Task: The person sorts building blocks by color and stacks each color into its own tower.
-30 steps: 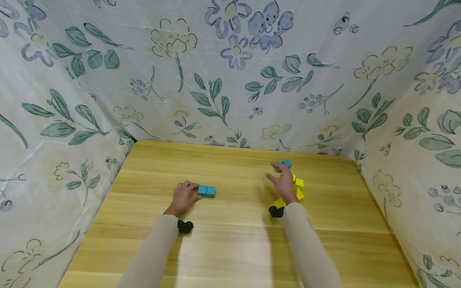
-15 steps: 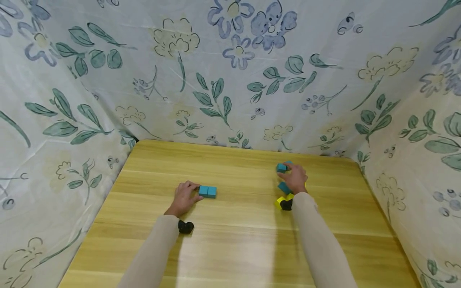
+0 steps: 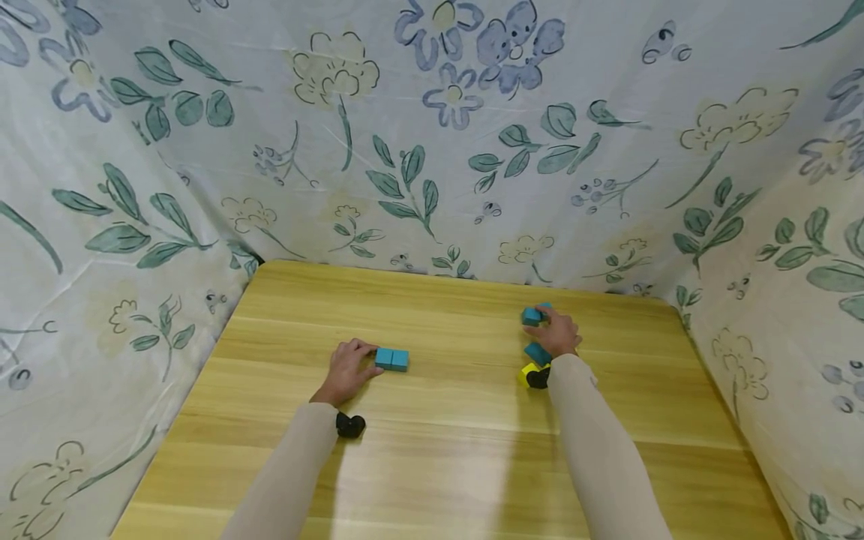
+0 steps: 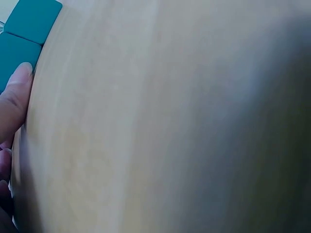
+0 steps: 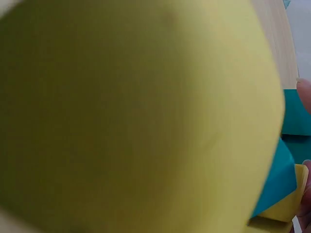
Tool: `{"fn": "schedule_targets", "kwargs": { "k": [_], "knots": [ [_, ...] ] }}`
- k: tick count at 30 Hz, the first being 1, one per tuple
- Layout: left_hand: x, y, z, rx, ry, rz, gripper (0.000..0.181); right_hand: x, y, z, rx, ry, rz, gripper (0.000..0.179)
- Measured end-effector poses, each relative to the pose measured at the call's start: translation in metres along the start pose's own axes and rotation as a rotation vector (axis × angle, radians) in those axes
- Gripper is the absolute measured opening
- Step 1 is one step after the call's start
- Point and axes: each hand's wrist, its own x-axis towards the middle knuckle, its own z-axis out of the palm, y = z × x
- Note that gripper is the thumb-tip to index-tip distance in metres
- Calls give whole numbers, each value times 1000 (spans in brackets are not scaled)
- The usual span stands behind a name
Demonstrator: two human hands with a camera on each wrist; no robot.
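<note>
The right hand (image 3: pixel 559 334) is nearly closed, thumb and index finger pinching a teal, smooth-faced, cube-like block (image 3: pixel 531 316) toward the far right of the table; I cannot tell whether that block is lifted. Just behind it, partly covered by the fingers, is another teal block (image 3: pixel 545 307). On the near side of the same hand lies a skewed teal block (image 3: pixel 538 353), with a bright yellow, smooth-faced block (image 3: pixel 527 375) close by it. In the right wrist view, a blurred yellow surface (image 5: pixel 160 116) fills most of the frame. The left hand (image 3: pixel 346 370) has its thumb and index finger around the end of 2 teal, cube-like blocks set side by side, holding the left block (image 3: pixel 383 358), whose inner face touches the right block (image 3: pixel 400 360); the thumb lies along its near side. Each wrist has a small black device, the left device (image 3: pixel 350 425) and the right device (image 3: pixel 538 379), by a plain beige fabric sleeve. Beneath is a yellowish, wood-grained table (image 3: pixel 432 450), surrounded by pale, flower-printed cloth (image 3: pixel 378 247).
</note>
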Motion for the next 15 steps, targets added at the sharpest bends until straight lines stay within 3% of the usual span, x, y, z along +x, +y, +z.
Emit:
{"fn": "schedule_targets", "kwargs": {
  "k": [15],
  "knots": [
    [1,-1,0,12,-15,-15,45,8,11,11,33,74,26,51]
  ]
}}
